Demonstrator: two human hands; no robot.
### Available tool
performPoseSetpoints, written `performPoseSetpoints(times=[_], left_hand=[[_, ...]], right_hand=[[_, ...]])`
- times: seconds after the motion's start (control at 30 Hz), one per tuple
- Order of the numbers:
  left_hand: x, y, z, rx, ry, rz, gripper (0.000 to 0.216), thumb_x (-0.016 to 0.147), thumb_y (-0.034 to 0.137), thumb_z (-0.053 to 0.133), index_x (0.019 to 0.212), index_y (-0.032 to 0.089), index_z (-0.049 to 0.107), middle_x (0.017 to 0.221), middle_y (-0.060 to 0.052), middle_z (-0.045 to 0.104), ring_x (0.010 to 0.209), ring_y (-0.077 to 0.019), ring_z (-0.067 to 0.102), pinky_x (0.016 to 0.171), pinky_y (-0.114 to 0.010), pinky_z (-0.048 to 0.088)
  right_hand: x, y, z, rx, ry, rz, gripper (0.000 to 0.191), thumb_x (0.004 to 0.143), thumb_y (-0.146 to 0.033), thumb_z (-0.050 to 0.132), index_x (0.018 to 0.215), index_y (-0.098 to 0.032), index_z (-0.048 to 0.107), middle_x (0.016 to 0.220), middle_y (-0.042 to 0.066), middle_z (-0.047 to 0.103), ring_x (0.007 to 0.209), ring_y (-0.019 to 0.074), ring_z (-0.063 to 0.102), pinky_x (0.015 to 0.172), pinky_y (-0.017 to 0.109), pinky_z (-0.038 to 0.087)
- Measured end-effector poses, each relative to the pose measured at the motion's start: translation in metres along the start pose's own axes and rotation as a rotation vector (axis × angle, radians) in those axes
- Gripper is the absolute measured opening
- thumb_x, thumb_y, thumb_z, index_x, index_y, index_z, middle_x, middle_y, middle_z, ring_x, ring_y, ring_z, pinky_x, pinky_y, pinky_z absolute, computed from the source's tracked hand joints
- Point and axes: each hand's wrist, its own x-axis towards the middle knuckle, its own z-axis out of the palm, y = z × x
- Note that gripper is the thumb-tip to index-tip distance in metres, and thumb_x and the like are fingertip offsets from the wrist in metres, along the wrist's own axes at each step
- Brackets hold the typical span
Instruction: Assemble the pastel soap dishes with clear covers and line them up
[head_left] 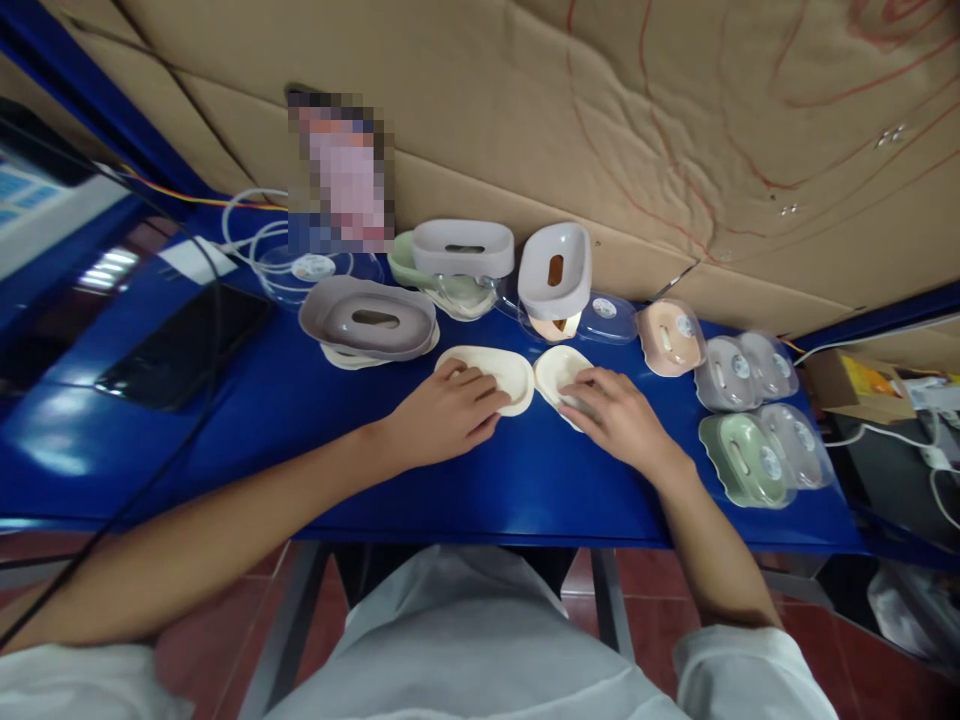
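Two shallow cream oval dishes lie end to end on the blue table in front of me, nearly touching. My left hand (pixel 454 415) is closed over the near side of the left cream oval dish (pixel 517 378), fingers curled onto it. My right hand (pixel 619 415) grips the right cream oval dish (pixel 555 368), with fingertips inside its hollow and the thumb at its near edge. Part of each dish is hidden under the fingers. Just beyond my left hand sits a grey-mauve slotted tray (pixel 341 315) on a cream piece.
Grey slotted trays (pixel 461 245) and clear lids (pixel 611 318) stand along the cardboard wall (pixel 480 120). At right are a peach lidded box (pixel 670 340), a green lidded box (pixel 742 455) and several grey ones. A black phone-like slab (pixel 184 345), cables and a propped screen (pixel 345 170) are at left.
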Motion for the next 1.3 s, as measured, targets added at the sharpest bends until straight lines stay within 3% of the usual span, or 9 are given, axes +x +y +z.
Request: performPoseSetpoints(times=[0.2, 0.3, 0.4, 0.5, 0.63, 0.83, 1.1, 1.17, 1.3], left_hand=[[0.001, -0.003, -0.004, 0.144, 0.026, -0.226, 0.023, 0.097, 0.015, 0.054, 0.11, 0.016, 0.073, 0.107, -0.014, 0.075, 0.098, -0.0333, 0.07, 0.093, -0.051, 0.051], [0.001, 0.003, -0.004, 0.081, 0.034, -0.109, 0.036, 0.1, 0.015, 0.056, 0.133, 0.016, 0.068, 0.136, -0.017, 0.07, 0.119, -0.0346, 0.068, 0.104, -0.052, 0.048], [-0.001, 0.012, -0.001, -0.03, -0.007, 0.096, 0.049, 0.102, 0.016, 0.058, 0.151, 0.02, 0.057, 0.157, -0.014, 0.06, 0.144, -0.0316, 0.056, 0.122, -0.052, 0.036], [-0.002, 0.016, 0.004, -0.118, -0.039, 0.17, 0.045, 0.105, 0.016, 0.057, 0.149, 0.021, 0.058, 0.143, -0.011, 0.071, 0.137, -0.0263, 0.061, 0.126, -0.051, 0.029], [-0.001, 0.015, 0.003, -0.145, -0.048, 0.195, 0.037, 0.105, 0.019, 0.059, 0.141, 0.02, 0.065, 0.126, -0.01, 0.076, 0.116, -0.0238, 0.07, 0.116, -0.045, 0.04], [-0.003, 0.019, 0.004, -0.126, 0.003, 0.172, 0.055, 0.105, 0.029, 0.065, 0.158, 0.022, 0.053, 0.165, -0.016, 0.052, 0.151, -0.0314, 0.051, 0.124, -0.049, 0.034], [0.001, 0.022, 0.005, -0.061, 0.032, 0.232, 0.035, 0.102, 0.011, 0.061, 0.134, 0.022, 0.07, 0.11, -0.007, 0.076, 0.103, -0.0224, 0.07, 0.108, -0.043, 0.044], [-0.002, 0.021, 0.0, -0.051, 0.093, 0.241, 0.038, 0.1, 0.009, 0.064, 0.133, 0.025, 0.07, 0.112, -0.007, 0.076, 0.104, -0.0219, 0.069, 0.106, -0.042, 0.046], [-0.006, 0.018, -0.007, -0.11, 0.306, 0.182, 0.05, 0.099, 0.015, 0.069, 0.145, 0.035, 0.063, 0.138, -0.009, 0.069, 0.121, -0.0235, 0.068, 0.11, -0.043, 0.049]], right_hand=[[0.001, 0.004, -0.005, 0.137, 0.076, -0.109, 0.024, 0.109, -0.035, 0.06, 0.125, -0.024, 0.074, 0.132, 0.011, 0.075, 0.124, 0.0277, 0.07, 0.105, 0.048, 0.054], [0.013, -0.004, -0.01, 0.068, 0.235, -0.057, 0.034, 0.109, -0.032, 0.055, 0.14, -0.028, 0.068, 0.148, 0.01, 0.069, 0.138, 0.0304, 0.062, 0.114, 0.052, 0.049], [0.037, -0.015, -0.017, -0.064, 0.269, 0.003, 0.046, 0.11, -0.034, 0.051, 0.156, -0.033, 0.057, 0.162, 0.009, 0.058, 0.149, 0.0351, 0.051, 0.122, 0.06, 0.038], [0.069, -0.02, -0.022, -0.156, 0.227, 0.025, 0.055, 0.11, -0.041, 0.051, 0.163, -0.031, 0.048, 0.163, 0.011, 0.055, 0.153, 0.0401, 0.044, 0.125, 0.067, 0.028], [0.094, -0.013, -0.023, -0.188, 0.208, 0.018, 0.044, 0.11, -0.04, 0.051, 0.149, -0.024, 0.063, 0.137, 0.015, 0.069, 0.135, 0.0385, 0.055, 0.119, 0.066, 0.033], [0.05, 0.008, -0.024, -0.063, 0.475, 0.098, 0.037, 0.108, -0.045, 0.055, 0.136, -0.029, 0.071, 0.125, 0.013, 0.069, 0.125, 0.034, 0.061, 0.113, 0.058, 0.046], [-0.007, 0.027, -0.034, 0.152, 0.785, 0.122, 0.028, 0.101, -0.046, 0.061, 0.118, -0.026, 0.072, 0.107, 0.01, 0.072, 0.103, 0.0317, 0.071, 0.093, 0.057, 0.06], [-0.012, 0.018, -0.043, 0.179, 0.789, 0.021, 0.024, 0.098, -0.046, 0.064, 0.112, -0.028, 0.073, 0.102, 0.009, 0.071, 0.097, 0.0316, 0.071, 0.087, 0.056, 0.06], [-0.011, -0.007, -0.044, 0.188, 0.59, -0.158, 0.019, 0.099, -0.042, 0.058, 0.093, -0.03, 0.071, 0.085, 0.005, 0.067, 0.08, 0.0266, 0.068, 0.082, 0.052, 0.057]])
